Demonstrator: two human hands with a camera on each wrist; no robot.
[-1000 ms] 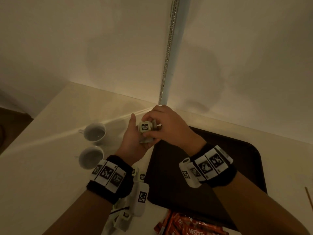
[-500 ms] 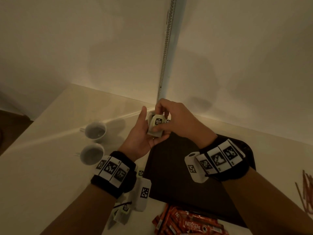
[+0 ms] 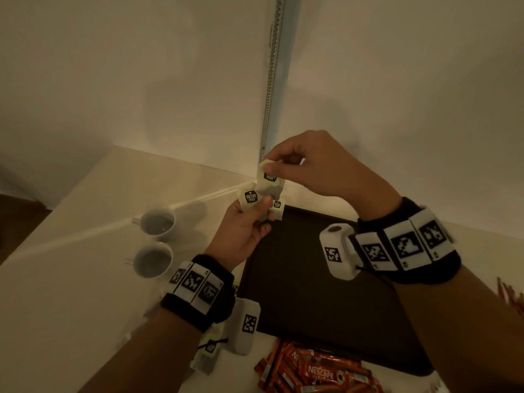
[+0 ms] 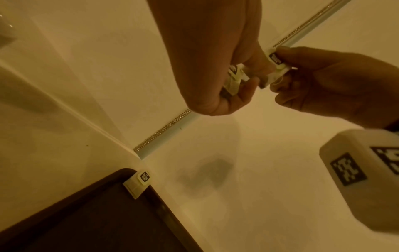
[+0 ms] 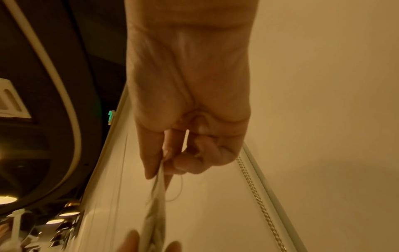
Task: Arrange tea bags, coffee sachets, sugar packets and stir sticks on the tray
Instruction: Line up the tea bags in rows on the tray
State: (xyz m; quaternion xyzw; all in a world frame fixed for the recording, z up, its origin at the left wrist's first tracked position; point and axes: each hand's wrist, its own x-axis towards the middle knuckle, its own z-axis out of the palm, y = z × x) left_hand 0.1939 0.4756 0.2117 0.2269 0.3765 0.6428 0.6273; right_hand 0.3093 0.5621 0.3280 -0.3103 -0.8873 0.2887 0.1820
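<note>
The right hand (image 3: pixel 309 168), centre of the head view, pinches the top of a tea bag (image 3: pixel 269 177) between thumb and forefinger, the other fingers curled in behind; in the right wrist view that bag (image 5: pixel 156 201) hangs down from the pinch, blurred, with a loop of thread beside it; just below and left of it the left hand (image 3: pixel 243 231) holds more tea bags, thumb pressed on one with a black label (image 3: pixel 250 197), fingers curled round the bunch; the two handfuls touch or nearly touch, which I cannot tell; both hands hang above the far left corner of the tray (image 3: pixel 326 307), a dark rectangle filling the lower middle of the frame; one tea bag (image 4: pixel 138 184) lies on that corner against the rim, seen lower left in the left wrist view; left of the tray stand two white cups (image 3: pixel 157 222), one behind the other; along the bottom edge lie orange coffee sachets (image 3: pixel 314 373), just off the tray's near rim; under the left wrist, lower centre-left, lie loose tea bags (image 3: pixel 208 353); at the far right edge a few thin stir sticks (image 3: pixel 511 296) show.
</note>
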